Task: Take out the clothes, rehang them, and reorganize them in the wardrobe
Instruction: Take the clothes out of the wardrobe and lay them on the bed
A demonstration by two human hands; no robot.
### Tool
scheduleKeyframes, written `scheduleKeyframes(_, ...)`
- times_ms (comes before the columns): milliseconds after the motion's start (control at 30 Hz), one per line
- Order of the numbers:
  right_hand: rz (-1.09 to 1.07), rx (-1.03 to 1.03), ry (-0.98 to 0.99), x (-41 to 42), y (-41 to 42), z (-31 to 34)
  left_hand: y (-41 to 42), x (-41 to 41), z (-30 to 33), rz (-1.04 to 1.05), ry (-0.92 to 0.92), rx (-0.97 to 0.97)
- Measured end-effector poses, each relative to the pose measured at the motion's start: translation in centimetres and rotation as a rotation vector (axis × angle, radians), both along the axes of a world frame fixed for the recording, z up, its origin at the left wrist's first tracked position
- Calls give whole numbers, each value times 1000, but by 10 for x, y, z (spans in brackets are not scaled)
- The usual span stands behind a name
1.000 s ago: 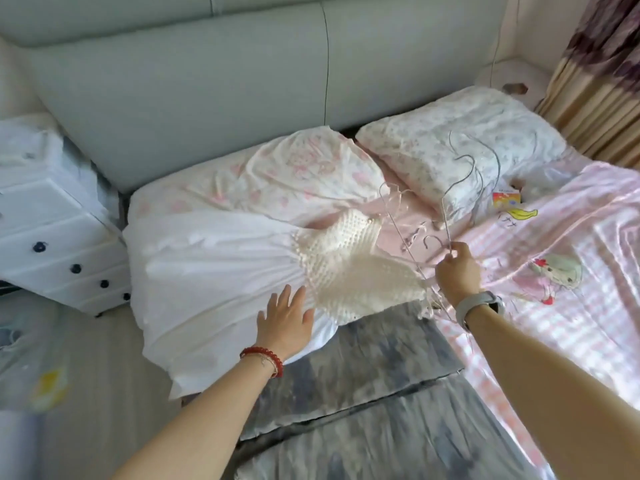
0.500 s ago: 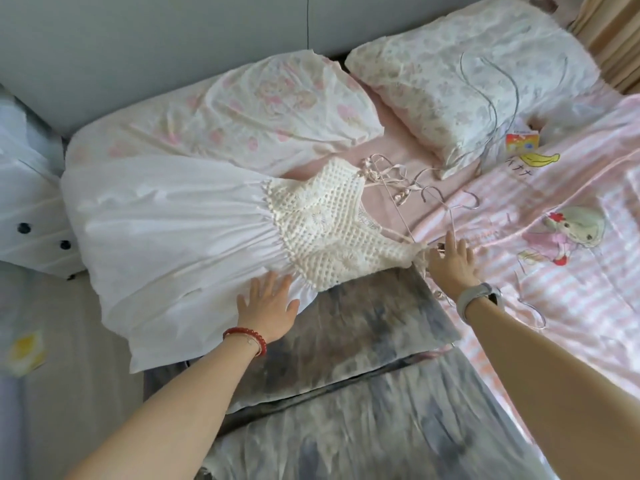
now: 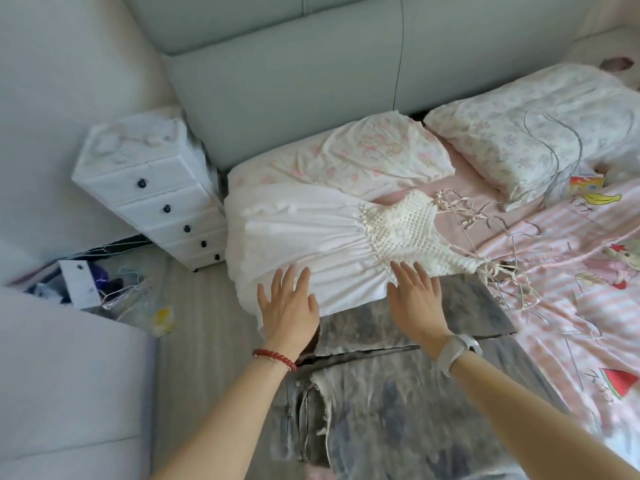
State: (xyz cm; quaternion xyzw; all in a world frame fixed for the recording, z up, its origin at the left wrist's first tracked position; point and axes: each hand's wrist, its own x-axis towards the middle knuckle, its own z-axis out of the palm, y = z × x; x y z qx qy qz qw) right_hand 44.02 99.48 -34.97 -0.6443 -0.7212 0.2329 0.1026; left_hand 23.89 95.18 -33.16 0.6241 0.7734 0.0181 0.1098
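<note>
A: Both hands are down flat. The left hand (image 3: 289, 304) lies with straight, spread fingers on the skirt hem of the white dress (image 3: 311, 244), and the right hand (image 3: 415, 299) lies the same way at the waist seam. Nothing is gripped, neither hand is curled round anything.

B: That reads like smoothing to me. Palms flat spread the cloth without bunching it, which is what you want before a hanger goes in.

A: And the dress is laid out for it: skirt toward the left edge of the bed (image 3: 554, 306), crochet bodice (image 3: 412, 233) pointing right, straps trailing onto the pink striped sheet.

B: Right where the hangers are. One wire hanger (image 3: 498, 244) lies tangled with those straps just beyond the bodice, and more wire loops rest on the far floral pillow (image 3: 519, 147).

A: Handy placement; I'd guess the neckline faces them so a hanger can slide straight in.

B: Under the near edge of the dress there's grey washed denim (image 3: 398, 410), jeans by the look of it, spread toward us. Another piece waiting, probably.

A: Farther left, a white drawer unit (image 3: 152, 195) stands on the floor beside the bed. No wardrobe is in view.

B: So rehanging is not yet done for this dress; those thin straps could snag on the wire.
</note>
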Motion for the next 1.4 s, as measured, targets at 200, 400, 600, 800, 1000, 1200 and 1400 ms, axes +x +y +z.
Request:
scheduleKeyframes(200,384,29,-47,-77,-138,35,-176,-28,38,240,-140,76)
scheduleKeyframes(400,702,-42,-39,-126,-312,38,-389,-35,33,424,-212,61)
scheduleKeyframes(600,1138,-1,-16,-168,-475,38,-595,-48,39,636,-152,72)
scheduleKeyframes(800,1492,42,38,-235,-587,54,-745,-67,53,1087,3,91)
scheduleKeyframes(1000,1735,129,163,-321,-687,93,-850,-102,100,1393,109,241)
scheduleKeyframes(1200,1845,91,334,-414,-792,130,-933,-153,161,1570,272,445)
scheduleKeyframes(1400,1843,-74,589,-529,-893,202,-1001,-239,245,1591,644,526)
